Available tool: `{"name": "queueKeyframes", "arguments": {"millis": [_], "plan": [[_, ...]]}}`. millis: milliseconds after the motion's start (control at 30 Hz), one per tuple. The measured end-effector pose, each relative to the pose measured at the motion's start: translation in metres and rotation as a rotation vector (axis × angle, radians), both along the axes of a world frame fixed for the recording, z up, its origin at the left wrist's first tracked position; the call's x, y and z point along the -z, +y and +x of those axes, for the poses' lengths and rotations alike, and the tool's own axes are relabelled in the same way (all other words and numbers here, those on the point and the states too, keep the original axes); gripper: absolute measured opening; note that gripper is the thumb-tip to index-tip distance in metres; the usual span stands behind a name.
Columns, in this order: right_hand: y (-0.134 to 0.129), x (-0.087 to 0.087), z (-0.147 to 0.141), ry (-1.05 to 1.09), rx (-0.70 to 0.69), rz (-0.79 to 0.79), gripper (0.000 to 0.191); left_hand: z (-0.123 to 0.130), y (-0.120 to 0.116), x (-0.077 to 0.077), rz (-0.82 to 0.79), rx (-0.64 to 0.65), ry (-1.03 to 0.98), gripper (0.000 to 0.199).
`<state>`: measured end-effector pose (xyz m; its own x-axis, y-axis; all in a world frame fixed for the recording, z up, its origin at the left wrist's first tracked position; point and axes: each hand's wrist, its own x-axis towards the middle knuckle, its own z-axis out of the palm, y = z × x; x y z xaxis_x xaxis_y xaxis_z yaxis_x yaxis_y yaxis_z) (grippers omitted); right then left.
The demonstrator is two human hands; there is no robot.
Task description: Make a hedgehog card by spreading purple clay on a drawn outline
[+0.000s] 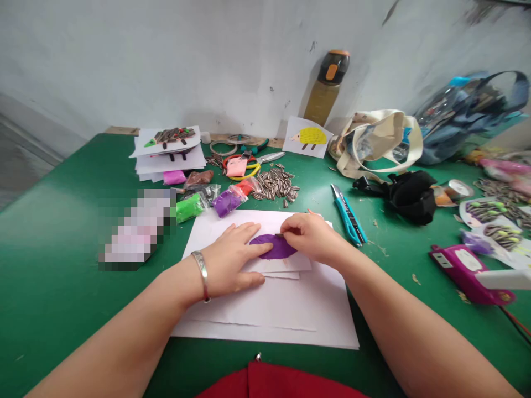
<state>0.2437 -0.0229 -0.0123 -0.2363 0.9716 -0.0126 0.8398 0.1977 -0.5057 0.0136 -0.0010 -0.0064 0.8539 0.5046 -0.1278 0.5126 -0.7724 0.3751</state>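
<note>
Pressing white paper (286, 264) flat, open left hand (230, 260) lies just beside an oval of purple modelling clay (274, 247); right hand (309, 237) pinches a dark sunflower seed (279, 235) at the clay's top edge; green bench (53, 276) beneath.

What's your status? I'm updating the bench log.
Left hand flat on white paper, at the edge of purple clay. Right hand pinching a sunflower seed against the clay.

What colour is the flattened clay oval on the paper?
The flattened clay oval is deep purple, best seen in the head view.
</note>
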Motion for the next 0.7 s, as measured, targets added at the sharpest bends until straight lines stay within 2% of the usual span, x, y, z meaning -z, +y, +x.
{"name": "queueKeyframes", "arguments": {"millis": [200, 500, 700], "plan": [[0.0, -0.001, -0.004, -0.02, 0.04, -0.006, 0.023, 0.0, 0.0, 0.001, 0.006, -0.005, 0.043, 0.064], [0.0, -0.004, -0.009, 0.022, 0.075, -0.055, 0.021, -0.002, 0.0, 0.009, 0.014, -0.001, -0.013, 0.064], [0.0, -0.008, -0.013, 0.009, 0.113, -0.073, 0.019, 0.001, 0.0, -0.001, -0.013, -0.006, 0.007, 0.063]]}}
